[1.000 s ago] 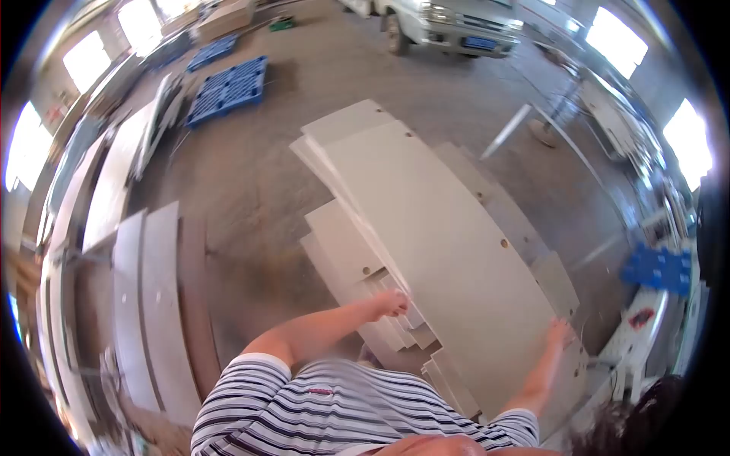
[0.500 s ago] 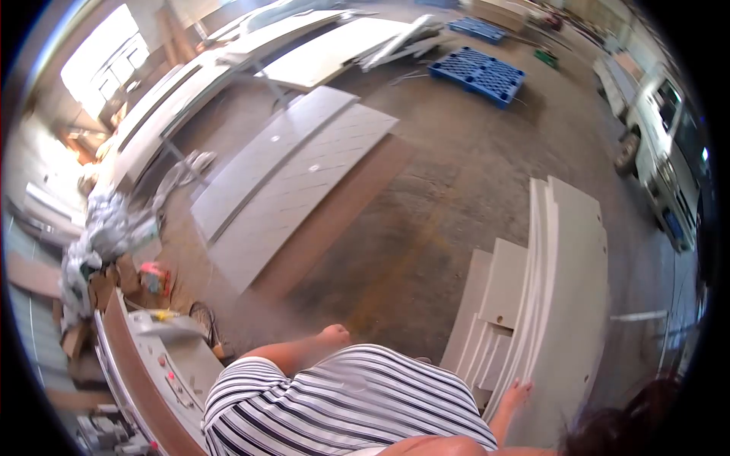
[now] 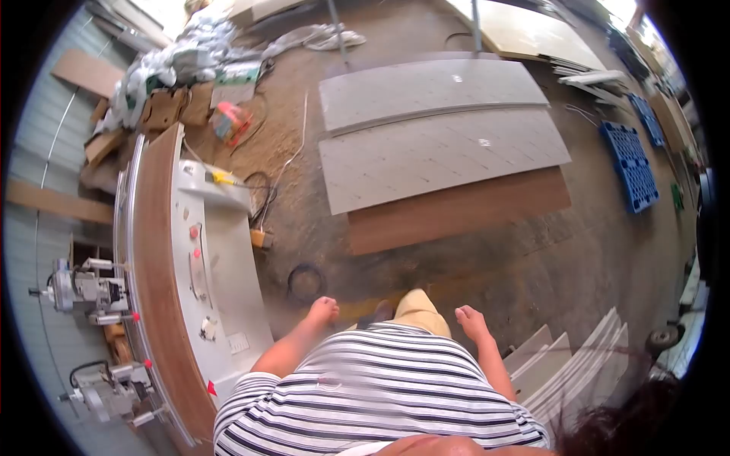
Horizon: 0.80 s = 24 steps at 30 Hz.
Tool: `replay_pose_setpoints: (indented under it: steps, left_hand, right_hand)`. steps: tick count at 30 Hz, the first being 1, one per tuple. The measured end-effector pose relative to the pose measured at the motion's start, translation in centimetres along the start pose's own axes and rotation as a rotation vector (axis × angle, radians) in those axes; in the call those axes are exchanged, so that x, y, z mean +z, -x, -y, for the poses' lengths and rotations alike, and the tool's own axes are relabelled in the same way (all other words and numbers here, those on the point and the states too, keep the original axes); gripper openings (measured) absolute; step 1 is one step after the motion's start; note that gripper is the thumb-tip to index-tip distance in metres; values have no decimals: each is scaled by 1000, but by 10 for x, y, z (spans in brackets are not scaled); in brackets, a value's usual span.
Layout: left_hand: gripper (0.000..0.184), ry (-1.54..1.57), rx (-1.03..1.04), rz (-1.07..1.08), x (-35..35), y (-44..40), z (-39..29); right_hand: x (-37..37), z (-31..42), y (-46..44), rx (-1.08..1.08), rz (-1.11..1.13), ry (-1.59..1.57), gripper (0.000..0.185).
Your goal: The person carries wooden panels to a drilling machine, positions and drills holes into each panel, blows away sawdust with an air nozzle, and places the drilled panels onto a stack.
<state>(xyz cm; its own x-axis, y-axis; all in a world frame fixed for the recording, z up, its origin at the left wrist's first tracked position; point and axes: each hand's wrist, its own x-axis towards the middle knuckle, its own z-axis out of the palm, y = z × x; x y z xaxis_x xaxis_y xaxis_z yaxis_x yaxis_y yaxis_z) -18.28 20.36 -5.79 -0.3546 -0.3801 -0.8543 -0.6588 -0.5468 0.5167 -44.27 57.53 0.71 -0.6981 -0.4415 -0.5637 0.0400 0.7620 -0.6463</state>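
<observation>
Pale boards (image 3: 585, 365) lie stacked, edges uneven, in the head view. Nearest them, the right hand (image 3: 473, 321) is loosely curled; the left hand (image 3: 323, 310), nearest a black coil (image 3: 290, 281) on the floor, is curled too. Nothing shows in either; how tightly, I cannot tell. A careless step could snag the coil; a bump might slide the boards.

Left hand (image 3: 323, 310) and right hand (image 3: 471, 321) both loosely curled, well apart, in front.
</observation>
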Motion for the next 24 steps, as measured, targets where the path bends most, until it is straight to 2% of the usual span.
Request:
replay_pose_setpoints:
  steps: [4,7,9,13,15,16,17,18,19,21,22,23,24]
  left_hand:
    - [18,95,-39,-99,-12,-26,-13]
    - [25,49,-38,-91,-17,-55,-29]
    - [31,35,-110,-85,-21,-78,-42]
    - [37,90,-167,-128,-25,-156,-79]
    - [41,-100,-46,-212,-26,-218,-84]
    - [42,-154,-61,-185,-24,-233,-111]
    - [44,-334,108,-358,-27,-284,-93]
    - [46,-171,127,-407,-10,-286,-130]
    - [59,-109,-5,-248,-26,-327,-123]
    - [83,-114,-123,-253,-18,-371,-131]
    - [83,-129,-143,-237,-19,-400,-124]
    - [77,-332,-52,-350,1,-382,-162]
    - [72,-163,-50,-235,-13,-407,-140]
  right_hand:
    - [1,22,-77,-41,153,264,34]
    - [2,41,-131,-48,168,278,34]
    - [0,63,-161,31,178,215,34]
    - [6,70,-206,290,246,-155,28]
    - [-1,71,-215,347,261,-194,27]
    - [-3,65,-218,377,291,-210,27]
    - [-6,59,-220,405,315,-224,28]
    - [-12,58,-219,435,306,-238,28]
    - [-16,53,-218,459,277,-226,28]
    - [-24,42,-212,550,247,-224,28]
    - [-27,37,-209,580,228,-209,28]
    - [-29,32,-207,590,206,-198,28]
    - [-29,26,-204,612,190,-204,27]
